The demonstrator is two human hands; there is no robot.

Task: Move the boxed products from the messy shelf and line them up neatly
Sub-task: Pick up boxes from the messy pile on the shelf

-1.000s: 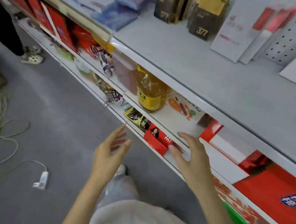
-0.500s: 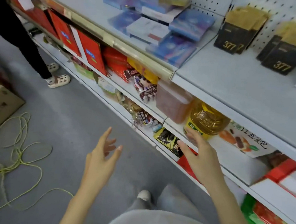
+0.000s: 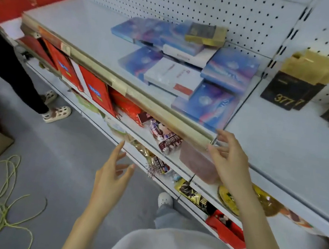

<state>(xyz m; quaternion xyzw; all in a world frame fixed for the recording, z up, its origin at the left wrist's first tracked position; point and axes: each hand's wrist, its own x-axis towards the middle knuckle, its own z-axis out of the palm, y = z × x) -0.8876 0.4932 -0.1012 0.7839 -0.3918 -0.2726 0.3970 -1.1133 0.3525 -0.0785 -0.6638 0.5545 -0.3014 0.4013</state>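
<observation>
While both hands are raised empty before the shelving, the boxed products (image 3: pixel 185 69) lie in a disordered heap on the upper shelf (image 3: pixel 83 34), towards its back right corner against the pegboard (image 3: pixel 192 3). Flat blue boxes (image 3: pixel 230 70) overlap at odd angles, white boxes (image 3: pixel 173 74) lie among them, and one gold-and-black box (image 3: pixel 206 34) sits on top at the rear.

The right hand (image 3: pixel 228 163) is at the shelf's front edge, fingers spread and loosely bent, beside the right end of the gold price rail (image 3: pixel 142 99). Whether its fingertips touch the rail cannot be told.

The left hand (image 3: pixel 111 177) hovers lower, fingers straight and splayed, over the grey floor (image 3: pixel 54 163).

Black-and-gold bags (image 3: pixel 293 87) marked 377 stand on the neighbouring bay. Snack packets (image 3: pixel 166 140) crowd the lower shelf (image 3: pixel 142 134).
</observation>
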